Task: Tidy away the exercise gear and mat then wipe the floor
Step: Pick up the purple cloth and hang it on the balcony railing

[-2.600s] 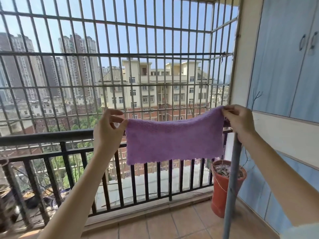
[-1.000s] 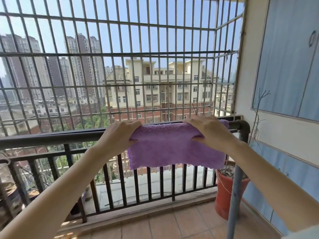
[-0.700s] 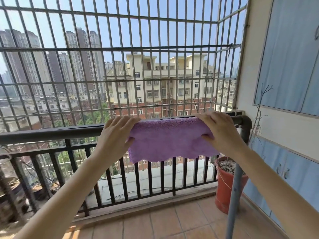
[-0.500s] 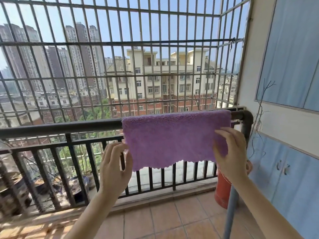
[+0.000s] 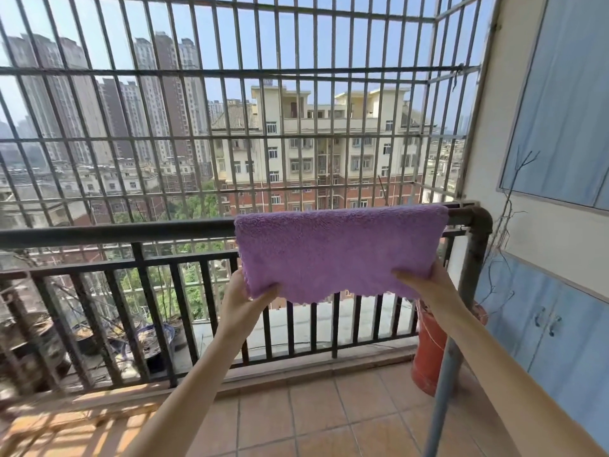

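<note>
I am looking out over a balcony where the purple cloth [image 5: 336, 252] is hanging draped over the dark top rail [image 5: 115, 234] of the railing, toward its right end near the pipe elbow [image 5: 479, 222]. My left hand [image 5: 245, 300] is pinching the cloth's lower left corner, thumb on the front face and fingers curled behind it. My right hand [image 5: 425, 285] is gripping the lower right corner the same way, thumb lying across the front. Both arms are reaching forward and up from the bottom of the view. Just behind my right forearm an orange-red flowerpot [image 5: 428, 351] is standing on the tiled floor [image 5: 313, 420], beside a grey upright pole [image 5: 441, 400]. Blue cabinet doors [image 5: 560, 331] are lining the right wall.
</note>
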`<action>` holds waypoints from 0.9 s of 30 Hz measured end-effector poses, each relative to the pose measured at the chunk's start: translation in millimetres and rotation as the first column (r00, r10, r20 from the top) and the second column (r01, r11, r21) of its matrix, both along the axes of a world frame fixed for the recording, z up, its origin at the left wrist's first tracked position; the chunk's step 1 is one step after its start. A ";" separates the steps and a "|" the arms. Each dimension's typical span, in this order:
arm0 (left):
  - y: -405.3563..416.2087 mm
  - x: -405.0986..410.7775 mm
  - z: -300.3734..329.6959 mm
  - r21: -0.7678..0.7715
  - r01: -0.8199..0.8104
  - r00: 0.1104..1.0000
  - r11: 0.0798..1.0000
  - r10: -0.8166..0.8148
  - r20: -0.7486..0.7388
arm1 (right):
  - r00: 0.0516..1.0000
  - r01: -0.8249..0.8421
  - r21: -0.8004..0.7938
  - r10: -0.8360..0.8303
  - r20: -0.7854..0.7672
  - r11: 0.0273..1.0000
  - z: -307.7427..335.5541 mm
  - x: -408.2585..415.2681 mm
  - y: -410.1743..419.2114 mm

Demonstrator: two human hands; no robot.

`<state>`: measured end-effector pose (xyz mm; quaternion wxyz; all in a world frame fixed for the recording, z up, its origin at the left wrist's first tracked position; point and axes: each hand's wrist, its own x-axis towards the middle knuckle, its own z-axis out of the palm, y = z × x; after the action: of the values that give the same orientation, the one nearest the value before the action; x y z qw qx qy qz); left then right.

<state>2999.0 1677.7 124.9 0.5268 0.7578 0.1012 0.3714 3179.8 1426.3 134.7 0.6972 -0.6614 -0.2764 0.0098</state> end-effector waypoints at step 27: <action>-4.8 -41.4 -24.5 -0.316 -0.053 0.997 0.947 0.065 0.029 | 0.991 0.003 0.118 0.013 -0.135 0.993 -59.3 -29.5 -5.1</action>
<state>2957.6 1672.8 100.4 0.6315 0.6533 0.1716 0.3807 3150.2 1421.3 75.3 0.7522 -0.6160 -0.2303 0.0401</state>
